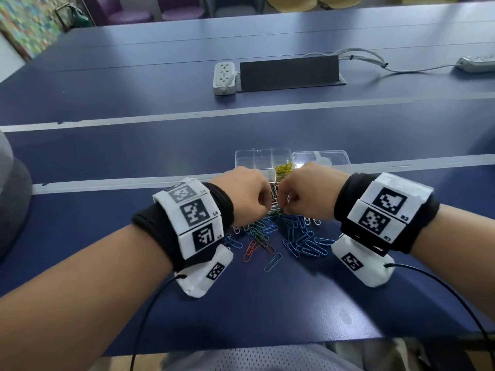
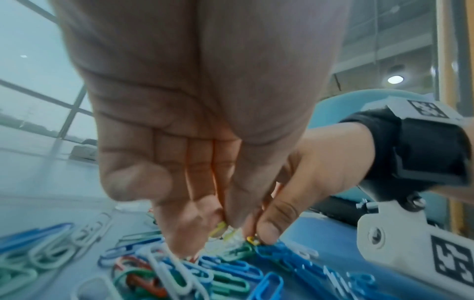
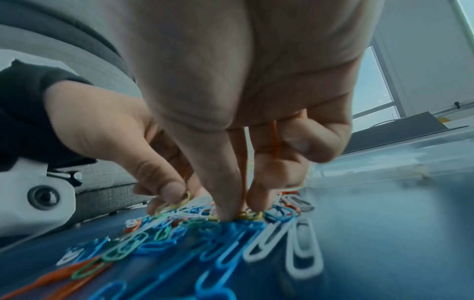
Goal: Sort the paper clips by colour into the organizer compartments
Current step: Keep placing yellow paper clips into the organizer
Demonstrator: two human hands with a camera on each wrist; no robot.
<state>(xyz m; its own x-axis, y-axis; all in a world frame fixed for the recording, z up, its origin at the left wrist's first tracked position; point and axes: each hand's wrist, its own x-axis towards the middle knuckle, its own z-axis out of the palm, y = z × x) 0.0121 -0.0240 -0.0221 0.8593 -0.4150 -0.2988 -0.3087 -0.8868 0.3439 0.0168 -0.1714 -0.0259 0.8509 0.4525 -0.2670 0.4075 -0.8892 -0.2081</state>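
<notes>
A loose pile of paper clips (image 1: 281, 236) in blue, white, green and red lies on the dark blue table. Behind it stands the clear organizer (image 1: 251, 159), with yellow clips (image 1: 284, 168) in one compartment. Both hands meet at the pile's far edge, just in front of the organizer. My left hand (image 2: 220, 227) pinches a yellow clip (image 2: 218, 230) between thumb and fingertips, slightly above the pile. My right hand (image 3: 238, 215) has thumb and index finger pinched on another yellow clip (image 3: 252, 215) that lies on the pile. In the head view the fingertips of the left hand (image 1: 263, 210) and the right hand (image 1: 285, 210) are mostly hidden.
The organizer's clear lid (image 1: 321, 156) lies open to its right. Farther back are a white power strip (image 1: 224, 79), a black cable box (image 1: 289, 73) and a second power strip (image 1: 476, 64). A grey padded seat (image 1: 10, 196) stands at the left.
</notes>
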